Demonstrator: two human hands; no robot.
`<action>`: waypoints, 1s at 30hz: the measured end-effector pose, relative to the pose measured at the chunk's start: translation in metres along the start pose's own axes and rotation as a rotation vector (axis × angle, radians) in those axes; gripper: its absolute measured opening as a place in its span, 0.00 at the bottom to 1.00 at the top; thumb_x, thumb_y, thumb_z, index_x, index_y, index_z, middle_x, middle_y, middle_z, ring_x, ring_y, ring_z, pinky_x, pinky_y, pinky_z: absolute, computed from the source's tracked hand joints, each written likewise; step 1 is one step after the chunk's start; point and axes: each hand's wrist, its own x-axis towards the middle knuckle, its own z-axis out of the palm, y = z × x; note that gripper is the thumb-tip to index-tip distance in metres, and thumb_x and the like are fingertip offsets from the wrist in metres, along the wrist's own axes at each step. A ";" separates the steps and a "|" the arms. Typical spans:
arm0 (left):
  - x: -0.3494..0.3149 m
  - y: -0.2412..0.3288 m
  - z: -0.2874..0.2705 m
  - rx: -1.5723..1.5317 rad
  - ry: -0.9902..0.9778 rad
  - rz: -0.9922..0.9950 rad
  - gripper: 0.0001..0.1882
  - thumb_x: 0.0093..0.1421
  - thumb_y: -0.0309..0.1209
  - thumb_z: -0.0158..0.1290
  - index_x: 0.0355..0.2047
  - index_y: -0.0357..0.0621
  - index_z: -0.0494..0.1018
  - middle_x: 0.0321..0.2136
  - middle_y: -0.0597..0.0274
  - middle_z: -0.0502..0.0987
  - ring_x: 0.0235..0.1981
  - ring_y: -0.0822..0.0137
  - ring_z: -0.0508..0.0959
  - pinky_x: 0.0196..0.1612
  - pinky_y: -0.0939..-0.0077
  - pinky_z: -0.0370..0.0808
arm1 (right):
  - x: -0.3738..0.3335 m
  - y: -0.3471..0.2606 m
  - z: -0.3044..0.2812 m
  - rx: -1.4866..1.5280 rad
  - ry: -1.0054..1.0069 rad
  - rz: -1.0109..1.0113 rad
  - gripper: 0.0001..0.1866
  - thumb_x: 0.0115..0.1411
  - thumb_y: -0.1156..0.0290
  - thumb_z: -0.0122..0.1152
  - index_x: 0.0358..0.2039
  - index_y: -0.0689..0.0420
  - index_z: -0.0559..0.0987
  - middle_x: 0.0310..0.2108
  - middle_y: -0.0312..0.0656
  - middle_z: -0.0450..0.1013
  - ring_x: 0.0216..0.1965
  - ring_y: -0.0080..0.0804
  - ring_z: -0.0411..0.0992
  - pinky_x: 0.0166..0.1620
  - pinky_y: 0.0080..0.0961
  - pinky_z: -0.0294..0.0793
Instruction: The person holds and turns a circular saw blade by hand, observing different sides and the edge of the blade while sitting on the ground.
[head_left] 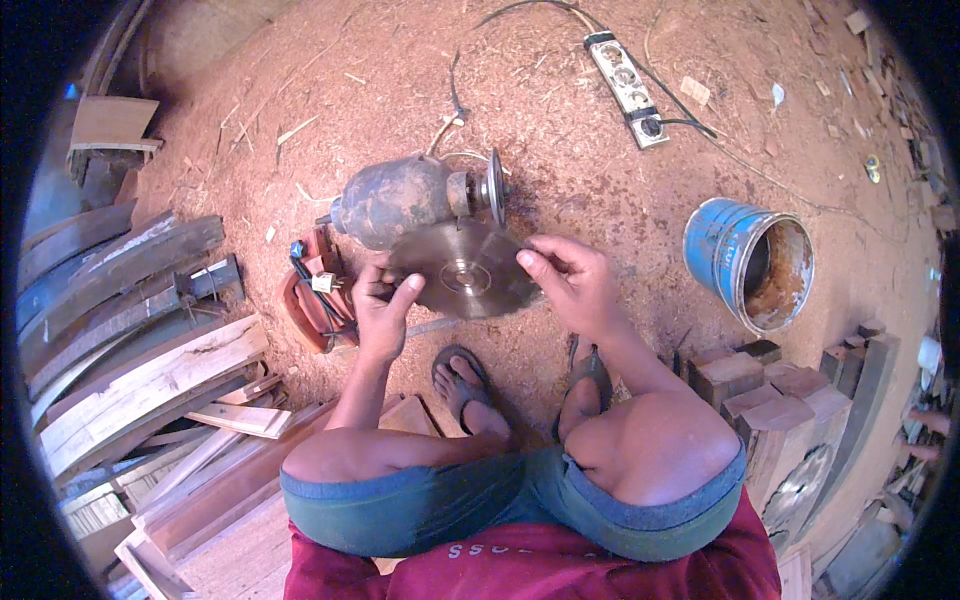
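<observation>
Between my hands is a round circular saw blade (450,265), dark grey with a small centre hole and a paler ring round it. My left hand (385,308) grips its left edge, thumb on top. At the upper right edge, my right hand (575,285) pinches the rim between thumb and fingers. Just beyond the blade lies a worn grinder motor (400,198) with a grinding disc (495,188) on its right end, seen nearly edge-on. Part of the motor's near side is hidden by the blade.
An orange power tool (312,300) with a plug lies left of my hand. Curved timber pieces (130,260) pile up at the left. A blue metal bucket (722,250) lies tipped at the right, near wood blocks (790,405) and another saw blade (803,477). A power strip (625,85) lies far off.
</observation>
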 end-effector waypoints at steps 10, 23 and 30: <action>0.001 -0.033 0.030 0.131 0.059 -0.312 0.15 0.64 0.36 0.58 0.44 0.37 0.73 0.34 0.64 0.79 0.34 0.76 0.75 0.39 0.79 0.73 | -0.008 0.080 0.012 0.059 -0.041 0.262 0.14 0.65 0.65 0.60 0.38 0.66 0.81 0.30 0.44 0.80 0.31 0.25 0.76 0.37 0.26 0.74; 0.004 -0.042 0.029 0.075 0.065 -0.361 0.17 0.64 0.35 0.58 0.47 0.34 0.73 0.37 0.61 0.80 0.36 0.74 0.77 0.41 0.78 0.74 | -0.002 0.089 0.014 -0.029 -0.091 0.330 0.16 0.65 0.64 0.59 0.40 0.67 0.81 0.31 0.41 0.80 0.33 0.21 0.75 0.38 0.22 0.73; 0.005 -0.047 0.029 0.047 0.073 -0.367 0.16 0.64 0.34 0.58 0.47 0.34 0.73 0.37 0.61 0.80 0.36 0.75 0.77 0.41 0.78 0.74 | 0.000 0.095 0.015 -0.025 -0.098 0.330 0.16 0.65 0.65 0.59 0.40 0.68 0.81 0.31 0.41 0.80 0.33 0.21 0.75 0.38 0.22 0.73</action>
